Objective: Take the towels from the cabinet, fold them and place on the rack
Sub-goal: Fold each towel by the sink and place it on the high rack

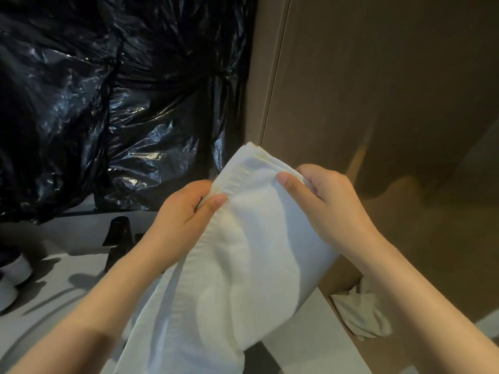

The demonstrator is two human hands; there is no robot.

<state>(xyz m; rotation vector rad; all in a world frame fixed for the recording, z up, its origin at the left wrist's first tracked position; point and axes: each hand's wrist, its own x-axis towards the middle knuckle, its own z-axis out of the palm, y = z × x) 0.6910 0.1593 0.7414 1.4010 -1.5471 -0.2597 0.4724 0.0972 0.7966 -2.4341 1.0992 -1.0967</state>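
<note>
Between left hand (186, 209) and right hand (321, 195), pinched by curled fingers (290, 183) at the top hem: white towel (251, 238), long axis hanging down, both hands equally near.

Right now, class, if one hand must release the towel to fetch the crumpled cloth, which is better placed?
Probably the right hand: the cloth lies by its forearm; the left hand grips the towel farther away.
</note>
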